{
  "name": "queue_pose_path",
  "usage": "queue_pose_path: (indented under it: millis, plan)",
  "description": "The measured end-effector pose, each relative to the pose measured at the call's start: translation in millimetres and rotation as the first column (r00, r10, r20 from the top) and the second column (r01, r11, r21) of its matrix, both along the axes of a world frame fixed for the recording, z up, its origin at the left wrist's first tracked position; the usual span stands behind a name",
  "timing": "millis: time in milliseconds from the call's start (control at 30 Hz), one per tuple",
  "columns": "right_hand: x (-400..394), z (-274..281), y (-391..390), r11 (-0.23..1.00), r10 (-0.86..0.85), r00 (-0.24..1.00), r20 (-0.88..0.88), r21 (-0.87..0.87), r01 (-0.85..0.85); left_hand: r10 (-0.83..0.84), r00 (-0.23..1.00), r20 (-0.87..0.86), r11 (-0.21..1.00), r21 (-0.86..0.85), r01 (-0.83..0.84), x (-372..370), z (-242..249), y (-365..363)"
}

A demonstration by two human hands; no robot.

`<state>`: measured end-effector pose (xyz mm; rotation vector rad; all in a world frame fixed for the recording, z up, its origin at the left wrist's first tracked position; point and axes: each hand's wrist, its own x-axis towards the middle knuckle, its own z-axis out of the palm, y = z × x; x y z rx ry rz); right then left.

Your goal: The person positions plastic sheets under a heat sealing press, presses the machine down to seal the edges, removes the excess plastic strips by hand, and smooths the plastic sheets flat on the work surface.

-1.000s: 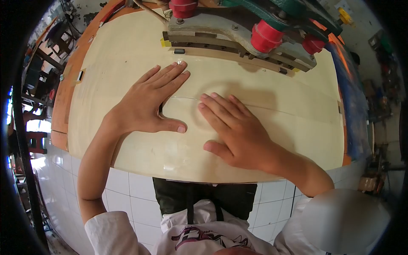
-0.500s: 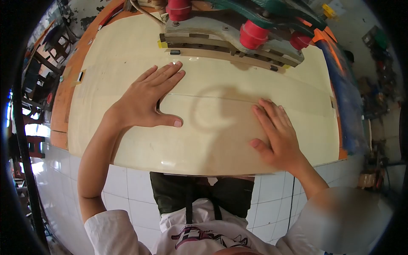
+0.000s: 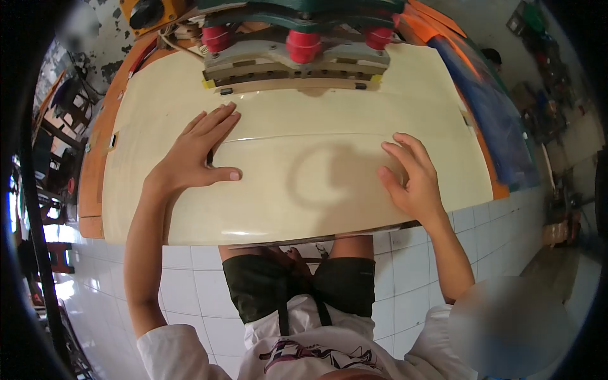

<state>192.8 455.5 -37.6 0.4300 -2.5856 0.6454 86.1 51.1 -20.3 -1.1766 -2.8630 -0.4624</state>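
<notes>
A large cream-coloured sheet (image 3: 285,190) covers the tabletop, with a thin straight line running across it. On its left part rests my left hand (image 3: 199,149), palm down, fingers stretched out and thumb pointing right. My right hand (image 3: 415,174) is at the right part of the sheet, fingers apart and slightly curved, holding nothing. Whether its fingertips touch the sheet I cannot tell. Beyond both hands stands a green and grey machine (image 3: 297,63) with red cylindrical parts (image 3: 304,46) and a long slotted bar over the sheet.
The table's orange-brown wooden edge (image 3: 93,183) shows at the left. Blue plastic material (image 3: 487,120) hangs along the right side, below an orange piece (image 3: 437,19). A yellow-orange device (image 3: 149,14) stands at the back left. White floor tiles (image 3: 202,278) lie below.
The view has shifted, so the machine appears further left and more level. My right hand's fingers are more curved and look raised from the sheet; my left hand still lies flat.
</notes>
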Motion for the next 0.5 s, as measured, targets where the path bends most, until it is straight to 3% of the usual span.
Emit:
queue_pose_path:
  millis: [67, 167, 233, 500]
  plan:
    - [3.0, -2.0, 1.0, 0.997, -0.010, 0.999, -0.039, -0.076, 0.007, -0.024, 1.000, -0.015, 1.000, 0.015, 0.025, 3.7, 6.7, 5.7]
    - [5.3, -2.8, -0.5, 1.000, 0.029, 0.988, -0.153, 0.000, -0.030, -0.102, 0.989, -0.109, 0.990, 0.087, 0.112, 23.2, 29.5, 23.2]
    - [5.4, -1.9, -0.6, 1.000, 0.023, 0.988, -0.153, -0.008, -0.024, -0.265, 0.956, -0.129, 0.946, 0.157, 0.284, 39.2, 39.2, 54.7]
    - [3.0, -3.4, 6.8, 0.996, 0.082, 0.989, -0.121, -0.008, -0.084, -0.374, 0.905, -0.202, 0.897, 0.168, 0.409, 19.4, 11.7, 183.9]
